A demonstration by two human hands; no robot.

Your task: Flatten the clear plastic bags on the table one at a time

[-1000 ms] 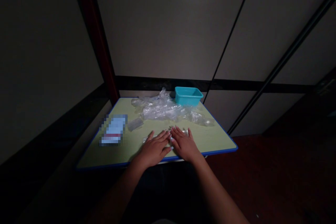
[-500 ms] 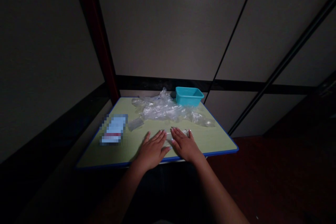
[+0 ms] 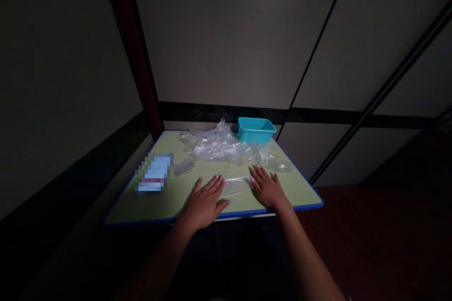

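Note:
A clear plastic bag (image 3: 236,186) lies flat near the front edge of the pale green table (image 3: 141,209). My left hand (image 3: 204,202) rests palm down on its left end, fingers stretched out. On the bag's right end my right hand (image 3: 267,189) is also flat, with its fingers spread. Behind both hands spreads a heap of crumpled clear plastic bags (image 3: 222,146). A small folded piece of clear plastic (image 3: 183,166) lies to the left of the heap.
A turquoise basket (image 3: 256,130) stands at the back right of the table, touching or close to the heap. At the left is a phone-like object (image 3: 154,174), blurred by pixels. Panelled walls rise behind the table.
My right hand has moved to the right, away from my left hand, and more of the flat bag shows between them. My left hand has stayed in place.

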